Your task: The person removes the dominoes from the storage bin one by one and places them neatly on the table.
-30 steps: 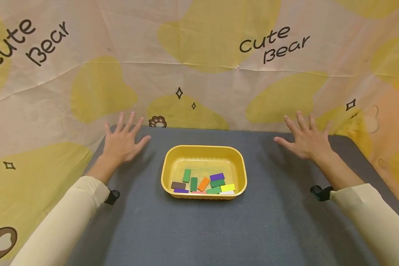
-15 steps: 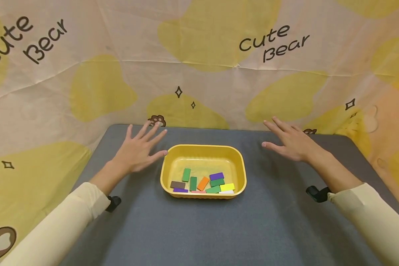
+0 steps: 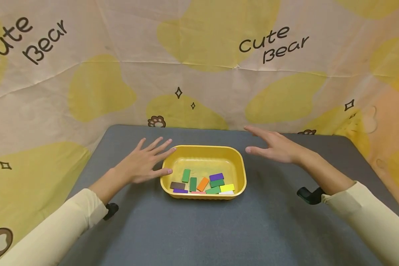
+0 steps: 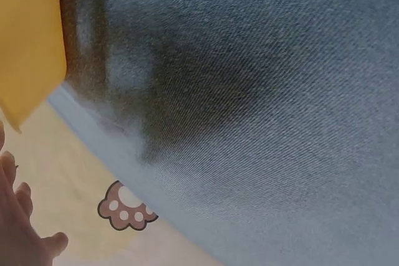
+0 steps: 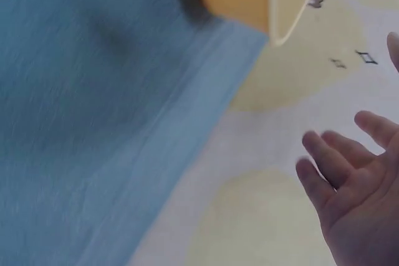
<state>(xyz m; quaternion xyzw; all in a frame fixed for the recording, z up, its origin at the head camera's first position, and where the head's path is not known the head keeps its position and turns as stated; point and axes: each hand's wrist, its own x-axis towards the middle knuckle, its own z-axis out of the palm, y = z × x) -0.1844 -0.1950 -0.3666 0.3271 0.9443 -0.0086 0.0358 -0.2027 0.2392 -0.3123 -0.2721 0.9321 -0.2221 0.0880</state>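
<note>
A yellow plastic tub (image 3: 204,147) stands on the table in the head view. Several small flat rectangular blocks lie in it, among them an orange block (image 3: 203,184), a brown block (image 3: 177,185), a purple block (image 3: 216,177) and a yellow block (image 3: 227,187). My left hand (image 3: 137,165) has its fingers spread, and its thumb and index fingertips overlap the tub's left rim; whether they touch it, I cannot tell. My right hand (image 3: 280,148) hovers apart from the tub, to its right, fingers extended and holding nothing. Both wrist views show a tub wall (image 4: 31,29) and fingers.
The dark grey table (image 3: 199,232) has rounded far corners. Behind it hangs a patterned cloth (image 3: 212,40) with yellow patches and lettering. Dark wrist devices, such as the right one (image 3: 310,195), stick out below the sleeves.
Both hands have moved inward from wide apart towards the tub, the left one also nearer to me. The right hand has turned more sideways. Tub and blocks have stayed put.
</note>
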